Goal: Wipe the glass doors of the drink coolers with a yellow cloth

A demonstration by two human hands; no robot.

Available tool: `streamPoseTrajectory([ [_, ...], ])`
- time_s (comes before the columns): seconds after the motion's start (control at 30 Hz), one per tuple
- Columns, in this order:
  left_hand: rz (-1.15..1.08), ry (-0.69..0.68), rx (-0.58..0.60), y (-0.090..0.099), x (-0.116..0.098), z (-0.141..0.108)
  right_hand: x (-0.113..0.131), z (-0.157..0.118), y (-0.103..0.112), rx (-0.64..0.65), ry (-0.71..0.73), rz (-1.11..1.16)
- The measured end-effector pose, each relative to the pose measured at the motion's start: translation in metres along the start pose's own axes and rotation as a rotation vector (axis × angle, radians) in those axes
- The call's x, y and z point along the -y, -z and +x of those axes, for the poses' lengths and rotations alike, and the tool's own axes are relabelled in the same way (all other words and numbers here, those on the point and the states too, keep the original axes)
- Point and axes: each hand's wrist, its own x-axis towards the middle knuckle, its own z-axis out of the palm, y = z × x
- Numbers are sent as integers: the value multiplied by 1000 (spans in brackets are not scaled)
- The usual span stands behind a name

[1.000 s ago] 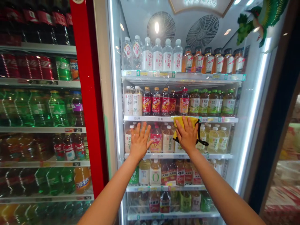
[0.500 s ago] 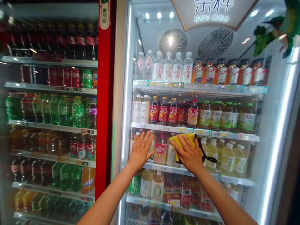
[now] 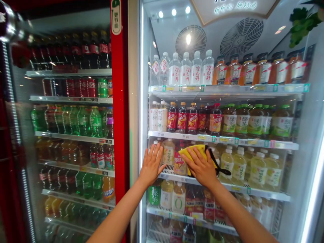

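My left hand (image 3: 151, 165) lies flat with spread fingers against the glass door of the right-hand drink cooler, near its left side. My right hand (image 3: 201, 165) presses a yellow cloth (image 3: 186, 152) with a black edge and a dark loop against the same glass, fingers stretched over it. Behind the glass, at hand height, stand a pale yellow bottle (image 3: 168, 152) and a red-labelled bottle (image 3: 180, 163), the latter partly covered by the cloth.
Shelves of bottles fill the lit cooler, whose top shelf has a white front edge (image 3: 227, 88). On the left, beyond a red frame (image 3: 120, 118), is another cooler with green bottles (image 3: 95, 121). Green leaves (image 3: 302, 25) hang at the upper right.
The view has shifted left and slightly down, showing more of the left cooler. Against the bottles behind the glass, my right hand and the cloth have moved left; my left hand has also moved slightly left.
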Motion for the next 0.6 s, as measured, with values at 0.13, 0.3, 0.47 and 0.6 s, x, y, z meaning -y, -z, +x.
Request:
streamPoseTrajectory([
  [0.13, -4, -21, 1, 7, 21, 0, -7, 39, -2, -101, -196, -76],
  [0.3, -30, -30, -29, 9, 44, 0, 51, 107, -33, -80, -379, -89],
  [0.47, -58, -64, -21, 0, 60, -11, 89, 76, -45, 5, -177, -63],
  [0.6, -89, -105, -21, -5, 71, -19, 66, 36, -31, 10, -128, -106],
])
